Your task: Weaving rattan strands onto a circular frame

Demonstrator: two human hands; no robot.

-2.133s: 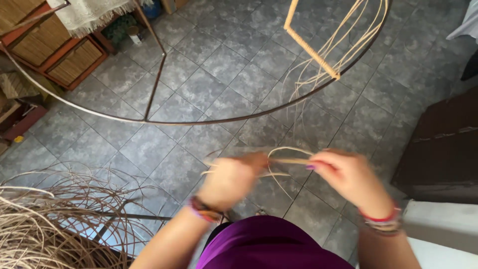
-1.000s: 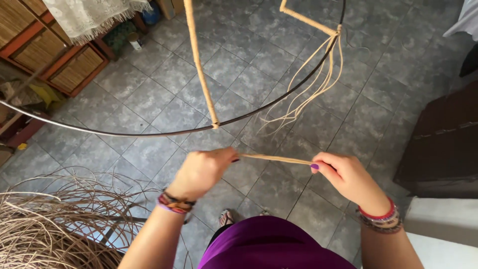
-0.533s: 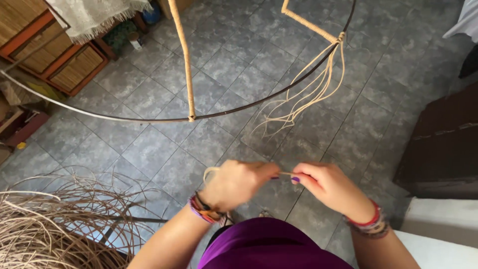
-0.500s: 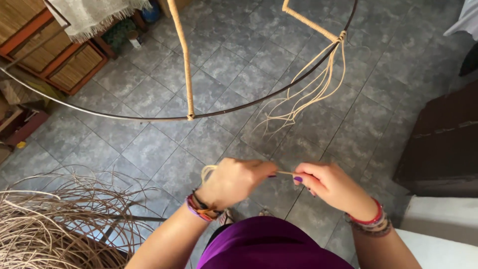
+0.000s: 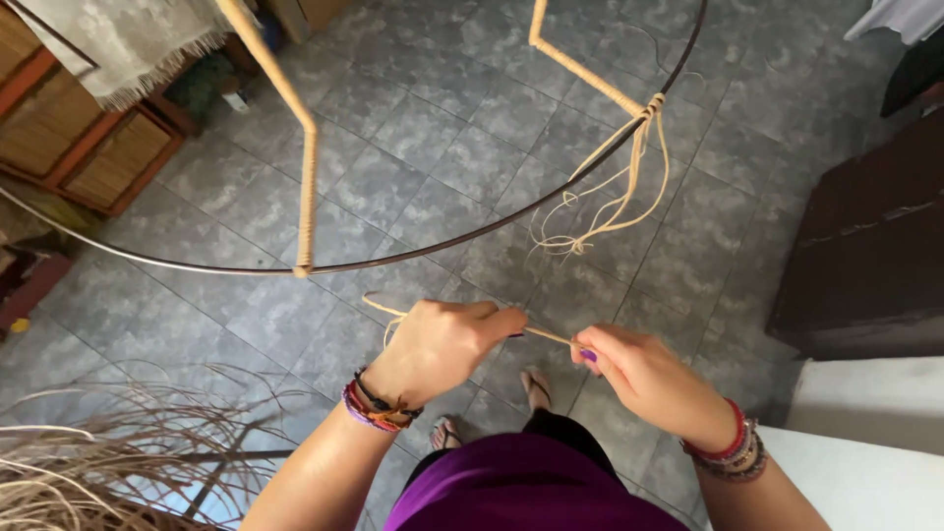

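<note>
Grey stone floor tiles (image 5: 423, 147) lie beneath a large dark metal hoop (image 5: 472, 234) wrapped with tan cane struts (image 5: 307, 187), loose pale strands (image 5: 610, 197) dangling right. Nearer, left hand (image 5: 438, 344) and right hand (image 5: 639, 379) each pinch a thin pale reed strip (image 5: 546, 336), stretched between them.

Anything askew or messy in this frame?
Mostly tidy. Loose strand ends dangle unwoven from the binding on the metal hoop, and a tangled fibre pile sprawls at lower left. Both hands, left and right, pinch one strand.

We are pinching a thin rattan strand (image 5: 546, 336) between left hand (image 5: 440, 346) and right hand (image 5: 641, 378), below a metal hoop (image 5: 442, 246).
</note>
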